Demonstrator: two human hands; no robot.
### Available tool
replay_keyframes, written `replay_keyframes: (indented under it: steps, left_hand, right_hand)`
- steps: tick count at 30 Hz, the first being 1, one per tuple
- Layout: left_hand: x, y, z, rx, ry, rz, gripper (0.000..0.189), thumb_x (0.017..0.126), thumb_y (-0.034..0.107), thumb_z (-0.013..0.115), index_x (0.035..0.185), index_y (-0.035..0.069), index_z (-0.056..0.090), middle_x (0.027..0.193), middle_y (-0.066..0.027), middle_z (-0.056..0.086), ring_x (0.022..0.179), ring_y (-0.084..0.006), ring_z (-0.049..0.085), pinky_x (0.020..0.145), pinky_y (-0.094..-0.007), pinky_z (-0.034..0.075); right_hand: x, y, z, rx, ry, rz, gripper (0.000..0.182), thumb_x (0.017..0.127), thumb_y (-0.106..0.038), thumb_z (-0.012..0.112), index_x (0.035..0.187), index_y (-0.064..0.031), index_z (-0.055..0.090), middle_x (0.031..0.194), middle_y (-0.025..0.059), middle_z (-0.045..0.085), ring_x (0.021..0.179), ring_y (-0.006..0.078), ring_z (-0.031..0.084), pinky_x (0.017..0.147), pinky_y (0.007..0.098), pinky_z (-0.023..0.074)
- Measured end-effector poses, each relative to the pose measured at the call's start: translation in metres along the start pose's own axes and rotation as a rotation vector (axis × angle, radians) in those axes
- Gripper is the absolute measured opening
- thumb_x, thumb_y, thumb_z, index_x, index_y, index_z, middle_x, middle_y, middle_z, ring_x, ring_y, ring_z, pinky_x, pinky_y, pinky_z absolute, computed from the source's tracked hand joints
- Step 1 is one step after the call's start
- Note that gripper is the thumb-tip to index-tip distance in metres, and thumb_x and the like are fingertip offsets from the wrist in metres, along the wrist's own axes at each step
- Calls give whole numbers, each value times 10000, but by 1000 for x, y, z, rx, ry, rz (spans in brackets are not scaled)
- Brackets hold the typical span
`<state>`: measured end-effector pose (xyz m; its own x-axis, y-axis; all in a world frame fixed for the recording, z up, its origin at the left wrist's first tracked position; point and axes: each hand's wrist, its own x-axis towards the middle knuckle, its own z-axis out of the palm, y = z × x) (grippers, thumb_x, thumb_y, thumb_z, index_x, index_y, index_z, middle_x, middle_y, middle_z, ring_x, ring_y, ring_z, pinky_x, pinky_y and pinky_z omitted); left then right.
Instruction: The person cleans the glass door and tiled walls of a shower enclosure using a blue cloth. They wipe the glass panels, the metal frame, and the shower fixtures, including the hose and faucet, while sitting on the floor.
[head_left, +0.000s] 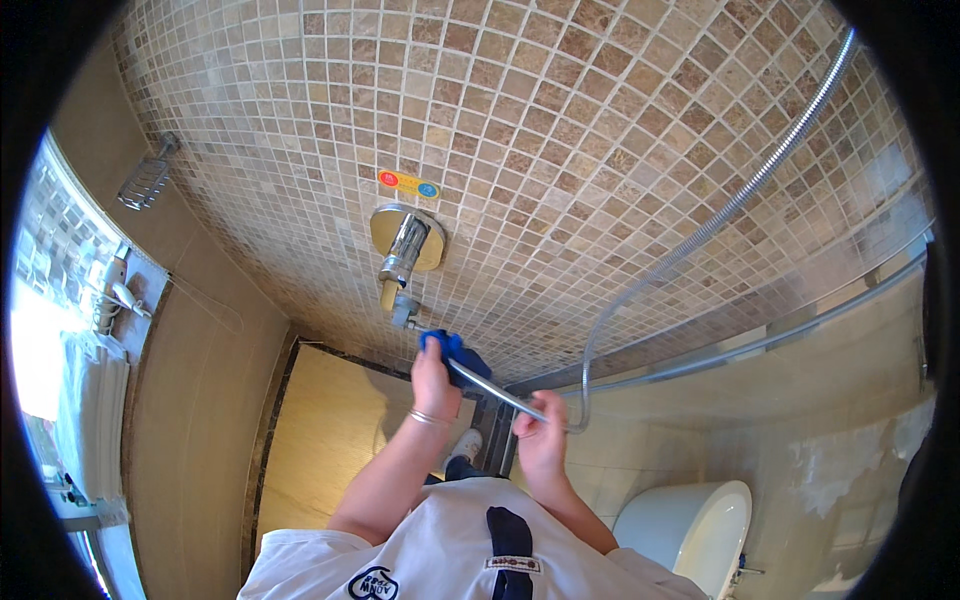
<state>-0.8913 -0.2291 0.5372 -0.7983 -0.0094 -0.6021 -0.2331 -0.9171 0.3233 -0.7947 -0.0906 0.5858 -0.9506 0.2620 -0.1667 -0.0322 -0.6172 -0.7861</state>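
A flexible metal shower hose (675, 259) comes down from the upper right, bends near the lower middle and runs up to a fitting (406, 310) below the shower valve. My left hand (436, 382) holds a blue cloth (466, 360) wrapped around the hose close to that fitting. Further along the hose, my right hand (545, 431) grips it between thumb and fingers. Above both hands, the chrome shower mixer valve (406, 238) sits on a round plate on the mosaic tile wall, under a red and blue sticker (409, 184).
A wire soap basket (146, 180) is fixed at the upper left. Beyond the left wall are a hair dryer (116, 281) and folded white towels (97, 412). A curved metal rail (810, 322) crosses the right side. A white bathtub or basin (686, 525) stands lower right.
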Motion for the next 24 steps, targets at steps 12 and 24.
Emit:
replay_keyframes:
  steps: [12, 24]
  left_hand:
    - [-77, -12, 34, -138, -288, -356, 329, 956, 396, 381, 1045, 141, 568, 1021, -44, 633, 946, -210, 570, 906, -360, 405]
    - [18, 7, -5, -108, -46, -179, 296, 946, 330, 426, 887, 84, 579, 837, -87, 629, 782, -235, 591, 772, -383, 482]
  right_hand:
    - [3, -3, 35, -674, 21, -422, 187, 919, -131, 499, 830, -1, 600, 795, 66, 586, 630, 110, 552, 593, 245, 459]
    - [-23, 8, 34, -917, -263, -378, 89, 846, -47, 574, 896, -9, 637, 756, 98, 616, 695, 170, 603, 610, 268, 469]
